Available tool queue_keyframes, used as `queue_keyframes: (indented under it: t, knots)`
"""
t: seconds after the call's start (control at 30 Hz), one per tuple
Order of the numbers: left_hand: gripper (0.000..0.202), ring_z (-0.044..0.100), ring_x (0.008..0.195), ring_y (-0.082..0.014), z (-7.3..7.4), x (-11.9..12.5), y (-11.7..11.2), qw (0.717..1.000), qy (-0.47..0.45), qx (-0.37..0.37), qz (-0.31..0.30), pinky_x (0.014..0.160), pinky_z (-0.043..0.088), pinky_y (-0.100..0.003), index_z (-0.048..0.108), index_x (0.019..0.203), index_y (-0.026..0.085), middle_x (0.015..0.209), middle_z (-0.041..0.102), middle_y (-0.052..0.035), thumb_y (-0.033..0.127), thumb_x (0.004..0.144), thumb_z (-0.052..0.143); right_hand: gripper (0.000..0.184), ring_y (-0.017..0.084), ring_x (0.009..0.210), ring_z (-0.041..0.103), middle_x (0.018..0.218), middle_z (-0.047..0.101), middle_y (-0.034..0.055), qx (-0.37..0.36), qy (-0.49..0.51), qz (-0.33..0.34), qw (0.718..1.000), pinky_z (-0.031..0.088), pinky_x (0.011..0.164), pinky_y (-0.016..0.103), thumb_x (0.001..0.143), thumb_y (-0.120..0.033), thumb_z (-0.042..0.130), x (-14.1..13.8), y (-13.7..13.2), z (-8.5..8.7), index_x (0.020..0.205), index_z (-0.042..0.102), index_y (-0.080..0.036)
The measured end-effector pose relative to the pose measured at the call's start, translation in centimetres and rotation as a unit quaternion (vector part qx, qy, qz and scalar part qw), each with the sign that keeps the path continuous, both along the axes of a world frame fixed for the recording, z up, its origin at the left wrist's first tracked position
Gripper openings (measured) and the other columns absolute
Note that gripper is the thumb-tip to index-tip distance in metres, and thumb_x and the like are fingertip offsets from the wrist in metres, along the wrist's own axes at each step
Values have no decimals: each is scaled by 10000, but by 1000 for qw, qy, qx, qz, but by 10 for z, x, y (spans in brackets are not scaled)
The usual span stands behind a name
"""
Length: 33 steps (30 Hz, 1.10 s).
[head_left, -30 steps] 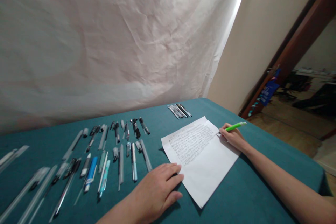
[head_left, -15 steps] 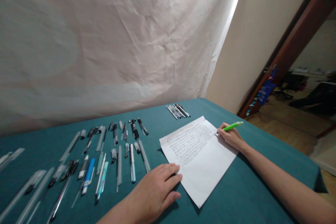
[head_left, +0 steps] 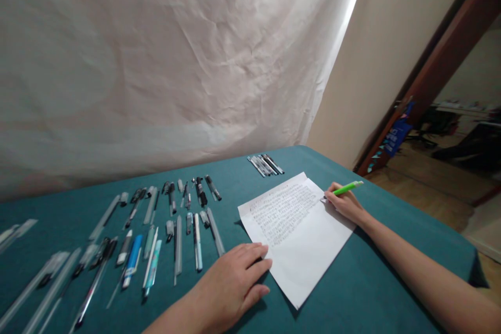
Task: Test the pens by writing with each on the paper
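Observation:
My right hand [head_left: 344,204] is closed around a bright green pen [head_left: 346,188]. The pen's tip meets the right side of a white sheet of paper [head_left: 299,271], near the end of a line of handwriting. Dense dark script covers the upper part of the sheet; its lower part is blank. My left hand [head_left: 235,282] lies flat with its fingers apart, fingertips at the paper's left edge. It holds nothing. Just left of that hand are a clear pen barrel [head_left: 215,232] and a pale blue and white pen [head_left: 197,250].
Many pen parts, caps and refills lie in rows on the green tablecloth [head_left: 230,193], among them a blue pen [head_left: 133,261] and a teal pen [head_left: 152,269]. A bundle of pens [head_left: 266,165] sits at the back. Behind hangs a pale curtain [head_left: 164,62].
Both hands, the paper and the green pen look almost the same as before. Only a very slight shift of the view shows.

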State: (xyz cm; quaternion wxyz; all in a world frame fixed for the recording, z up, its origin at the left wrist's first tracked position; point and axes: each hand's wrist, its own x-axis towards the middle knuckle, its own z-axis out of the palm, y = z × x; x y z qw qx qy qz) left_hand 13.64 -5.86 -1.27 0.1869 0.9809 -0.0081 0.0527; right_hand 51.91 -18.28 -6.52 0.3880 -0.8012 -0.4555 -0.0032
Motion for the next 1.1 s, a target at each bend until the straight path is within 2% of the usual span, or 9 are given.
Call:
queue_keyframes:
  t: [0.47, 0.83, 1.1]
  knots:
    - [388, 406, 1204, -233, -2, -1, 0, 1000, -12, -7, 3, 1011, 321, -416, 455, 1240, 248, 1318, 449, -66, 345, 865, 441, 141, 115, 499, 443, 514, 483, -34, -10, -8, -4, 1000, 331, 494, 231, 729, -291, 458, 0, -1, 0, 627, 462, -194]
    - [388, 406, 1204, -233, -1, -1, 1, 1000, -9, -12, 5, 1011, 319, -409, 459, 1238, 251, 1319, 450, -64, 360, 866, 433, 134, 114, 496, 446, 510, 487, -31, 8, -16, -8, 1000, 333, 489, 228, 707, -282, 455, 1, 1, -2, 607, 464, -194]
    - [389, 396, 1211, -230, -1, -3, 1, 1000, 4, -7, 6, 1019, 308, -409, 452, 1242, 247, 1332, 433, -64, 363, 873, 414, 128, 104, 447, 438, 486, 482, -46, 2, 16, 0, 1000, 327, 451, 218, 724, -283, 457, 2, -1, -4, 631, 458, -196]
